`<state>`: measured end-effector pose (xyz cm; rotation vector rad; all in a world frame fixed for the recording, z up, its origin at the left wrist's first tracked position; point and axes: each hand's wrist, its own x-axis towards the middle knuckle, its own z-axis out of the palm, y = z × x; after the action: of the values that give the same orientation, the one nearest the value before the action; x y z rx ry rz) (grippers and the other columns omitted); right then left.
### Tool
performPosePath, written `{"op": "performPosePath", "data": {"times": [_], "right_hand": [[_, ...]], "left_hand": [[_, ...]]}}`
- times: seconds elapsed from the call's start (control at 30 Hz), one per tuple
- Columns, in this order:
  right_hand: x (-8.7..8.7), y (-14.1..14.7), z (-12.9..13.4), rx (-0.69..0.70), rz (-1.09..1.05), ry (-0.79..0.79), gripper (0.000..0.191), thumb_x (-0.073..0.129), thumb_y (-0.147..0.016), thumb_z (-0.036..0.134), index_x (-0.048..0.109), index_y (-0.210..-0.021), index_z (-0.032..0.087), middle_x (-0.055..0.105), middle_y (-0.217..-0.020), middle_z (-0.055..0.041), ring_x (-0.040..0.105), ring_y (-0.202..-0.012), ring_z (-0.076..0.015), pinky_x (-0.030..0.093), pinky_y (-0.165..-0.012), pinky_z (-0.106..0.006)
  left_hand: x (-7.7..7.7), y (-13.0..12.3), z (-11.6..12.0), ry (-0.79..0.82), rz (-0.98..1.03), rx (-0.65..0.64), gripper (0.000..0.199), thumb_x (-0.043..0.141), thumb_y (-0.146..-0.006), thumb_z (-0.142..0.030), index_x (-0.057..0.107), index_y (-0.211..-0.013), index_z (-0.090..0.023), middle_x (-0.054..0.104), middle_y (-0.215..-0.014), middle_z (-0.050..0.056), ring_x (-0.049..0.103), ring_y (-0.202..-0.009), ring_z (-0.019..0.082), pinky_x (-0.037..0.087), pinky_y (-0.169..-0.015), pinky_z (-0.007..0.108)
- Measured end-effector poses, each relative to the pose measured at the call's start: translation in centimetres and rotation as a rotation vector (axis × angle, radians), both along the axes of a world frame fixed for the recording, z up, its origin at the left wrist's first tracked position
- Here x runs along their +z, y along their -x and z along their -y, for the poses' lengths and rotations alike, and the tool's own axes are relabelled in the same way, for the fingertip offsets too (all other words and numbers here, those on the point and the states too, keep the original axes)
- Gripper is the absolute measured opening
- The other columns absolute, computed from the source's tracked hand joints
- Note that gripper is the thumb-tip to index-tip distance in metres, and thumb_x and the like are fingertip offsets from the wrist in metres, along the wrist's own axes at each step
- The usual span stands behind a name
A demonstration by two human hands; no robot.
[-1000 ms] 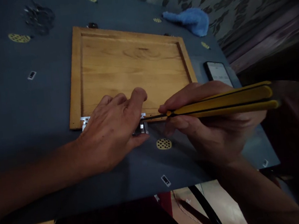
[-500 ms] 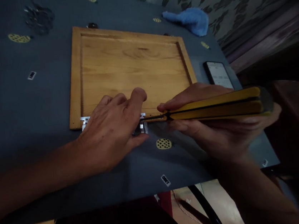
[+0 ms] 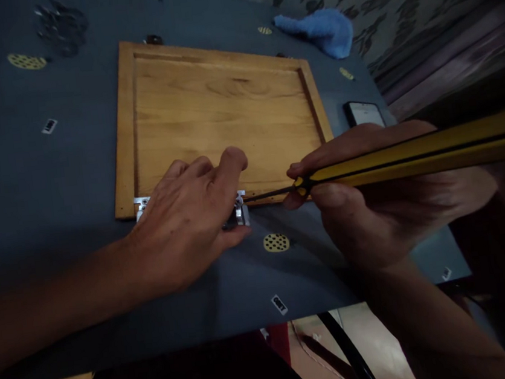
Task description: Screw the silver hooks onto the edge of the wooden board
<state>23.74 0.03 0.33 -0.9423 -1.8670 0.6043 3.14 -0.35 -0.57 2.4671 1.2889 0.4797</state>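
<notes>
A framed wooden panel (image 3: 221, 114) lies on the dark table. My left hand (image 3: 187, 221) rests over its near edge, closed round a metal hinge (image 3: 239, 210), whose ends show on both sides of the fingers. My right hand (image 3: 372, 200) is closed on a yellow-handled screwdriver (image 3: 412, 153), held nearly level. The thin shaft points left along the panel's near edge, its tip by the right end of the hinge. Small holes show in the edge beneath the shaft.
A phone (image 3: 365, 114) lies right of the panel, and a blue cloth (image 3: 328, 32) is at the back. A pile of dark metal pieces (image 3: 61, 27) sits at the back left. Small dark fittings (image 3: 153, 39) stand at the panel's far edge.
My right hand and the screwdriver have shifted right, and the handle now reaches further toward the right edge. More of the shaft shows. My left hand has stayed on the hinge.
</notes>
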Motion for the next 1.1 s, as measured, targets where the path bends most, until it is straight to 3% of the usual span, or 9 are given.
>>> {"op": "performPosePath", "data": {"times": [0.1,0.33,0.57,0.83,0.93,1.1], "right_hand": [[-0.3,0.3,-0.2,-0.079,-0.025,-0.122,0.011,0.079,-0.080,0.029,0.075,-0.086,0.037,0.075,-0.082,0.0040,0.069,-0.060,-0.0185,0.059,-0.052,-0.036],[-0.9,0.8,-0.4,-0.014,-0.135,-0.092,0.008,0.077,-0.078,0.019,0.077,-0.083,0.025,0.076,-0.080,-0.0005,0.069,-0.058,-0.0170,0.062,-0.057,-0.035],[-0.1,0.6,-0.2,0.020,-0.049,0.000,0.011,0.079,-0.075,0.023,0.076,-0.076,0.033,0.077,-0.083,0.0006,0.071,-0.066,-0.0213,0.061,-0.056,-0.039],[0.2,-0.1,-0.8,0.230,-0.102,0.038,0.044,0.073,-0.077,0.003,0.076,-0.112,0.030,0.076,-0.103,0.0015,0.072,-0.086,-0.0164,0.062,-0.061,-0.026],[0.6,-0.4,-1.2,0.289,-0.065,0.060,0.038,0.073,-0.081,0.009,0.075,-0.115,0.028,0.076,-0.104,0.0005,0.072,-0.090,-0.0171,0.064,-0.067,-0.026],[0.5,-0.3,-1.2,0.217,-0.038,0.018,0.028,0.079,-0.079,0.014,0.077,-0.102,0.030,0.076,-0.092,0.0018,0.070,-0.083,-0.0178,0.063,-0.071,-0.031]], "left_hand": [[-0.1,-0.1,0.0,-0.022,-0.004,0.007,0.054,0.078,-0.077,-0.030,0.044,-0.118,-0.020,0.069,-0.098,0.003,0.064,-0.091,0.024,0.045,-0.080,0.037],[-0.2,0.0,0.0,-0.013,-0.011,0.025,0.051,0.076,-0.078,-0.031,0.043,-0.116,-0.022,0.068,-0.096,0.002,0.064,-0.091,0.023,0.045,-0.080,0.035],[-0.2,0.1,0.0,0.007,0.017,0.013,0.050,0.075,-0.079,-0.036,0.044,-0.116,-0.023,0.068,-0.098,0.003,0.064,-0.094,0.026,0.045,-0.079,0.037],[0.0,0.1,-0.1,0.018,-0.001,0.000,0.049,0.076,-0.079,-0.031,0.043,-0.115,-0.022,0.068,-0.101,0.004,0.064,-0.094,0.026,0.044,-0.078,0.037],[0.0,0.1,0.0,0.004,-0.011,-0.002,0.048,0.075,-0.081,-0.030,0.043,-0.115,-0.021,0.068,-0.102,0.005,0.064,-0.095,0.026,0.044,-0.079,0.037],[0.0,0.0,0.1,-0.010,-0.002,-0.003,0.047,0.075,-0.081,-0.030,0.043,-0.114,-0.021,0.069,-0.102,0.005,0.065,-0.095,0.025,0.045,-0.080,0.036]]}}
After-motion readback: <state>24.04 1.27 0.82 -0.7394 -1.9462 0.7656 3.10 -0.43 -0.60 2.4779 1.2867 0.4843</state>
